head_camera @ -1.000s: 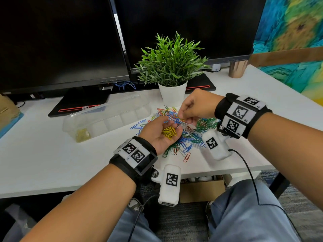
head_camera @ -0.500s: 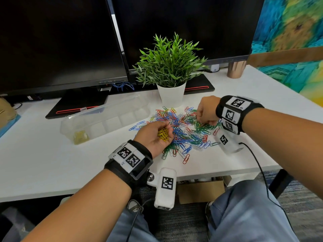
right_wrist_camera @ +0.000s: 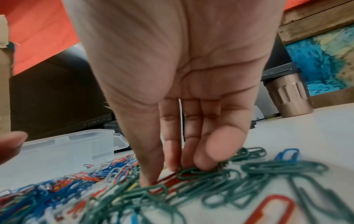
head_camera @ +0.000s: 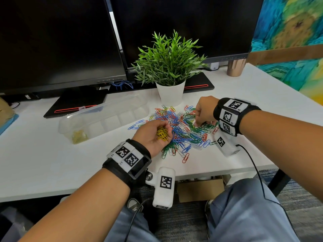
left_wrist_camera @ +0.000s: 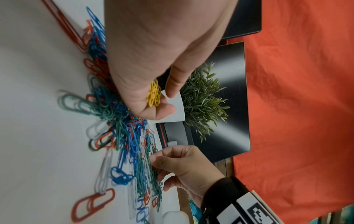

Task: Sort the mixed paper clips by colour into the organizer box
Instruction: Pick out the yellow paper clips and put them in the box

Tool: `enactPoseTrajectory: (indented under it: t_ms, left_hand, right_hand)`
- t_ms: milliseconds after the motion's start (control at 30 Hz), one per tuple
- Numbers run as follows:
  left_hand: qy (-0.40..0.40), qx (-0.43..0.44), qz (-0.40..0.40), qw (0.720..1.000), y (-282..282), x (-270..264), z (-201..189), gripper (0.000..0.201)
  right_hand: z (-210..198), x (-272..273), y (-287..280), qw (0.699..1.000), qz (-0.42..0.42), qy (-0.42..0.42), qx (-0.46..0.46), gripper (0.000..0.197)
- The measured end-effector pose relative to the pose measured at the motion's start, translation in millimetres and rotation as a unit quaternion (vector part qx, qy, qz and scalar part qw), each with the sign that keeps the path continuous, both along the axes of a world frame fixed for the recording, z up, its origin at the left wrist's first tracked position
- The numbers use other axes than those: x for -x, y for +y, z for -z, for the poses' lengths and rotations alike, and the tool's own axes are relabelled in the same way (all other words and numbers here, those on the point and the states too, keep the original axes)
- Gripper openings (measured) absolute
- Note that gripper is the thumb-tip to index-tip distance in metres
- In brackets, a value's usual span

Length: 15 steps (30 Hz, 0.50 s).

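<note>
A pile of mixed paper clips (head_camera: pixel 183 130) in red, blue, green and white lies on the white desk before the plant pot. My left hand (head_camera: pixel 153 133) is cupped palm up over the pile's left side and holds a bunch of yellow clips (head_camera: pixel 162 133), also seen as yellow clips (left_wrist_camera: pixel 153 94) in the left wrist view. My right hand (head_camera: pixel 203 113) reaches down into the pile's right side, fingertips (right_wrist_camera: pixel 203 165) touching green clips (right_wrist_camera: pixel 210 172). The clear organizer box (head_camera: pixel 104 119) lies open at the left, with yellow clips (head_camera: pixel 79 136) in its nearest compartment.
A potted plant (head_camera: pixel 168 67) in a white pot stands just behind the pile. Two dark monitors (head_camera: pixel 57 41) fill the back of the desk. A copper tumbler (head_camera: pixel 236 67) stands at the back right. The desk's front edge (head_camera: pixel 209 173) runs close below the pile.
My right hand left the left palm, moved right and dropped into the green clips. The left hand stayed cupped around the yellow clips, shifting slightly.
</note>
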<state>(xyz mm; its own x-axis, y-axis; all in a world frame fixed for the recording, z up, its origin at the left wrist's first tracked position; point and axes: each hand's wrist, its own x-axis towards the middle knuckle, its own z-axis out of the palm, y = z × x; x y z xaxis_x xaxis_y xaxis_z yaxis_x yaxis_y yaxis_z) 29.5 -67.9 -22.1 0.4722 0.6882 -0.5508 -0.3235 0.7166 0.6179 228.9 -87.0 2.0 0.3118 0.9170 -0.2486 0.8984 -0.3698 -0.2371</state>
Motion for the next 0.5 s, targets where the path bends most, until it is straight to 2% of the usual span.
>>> enactPoseTrajectory:
  t_ms: [133,300,500]
  left_hand:
    - [0.002,-0.001,0.000,1.000,0,0,0,0.008]
    - [0.006,0.002,0.002,1.000,-1,-1,0,0.006]
    - [0.004,-0.002,0.004,1.000,-1,-1,-2,0.008]
  right_hand:
    - [-1,2,-1,1.000,-0.024,-0.003,-0.001,0.019]
    - [5,8,1,1.000,-0.027,0.011,-0.005,0.039]
    - [7,15,6,0.999,-0.030,0.002,0.025,0.030]
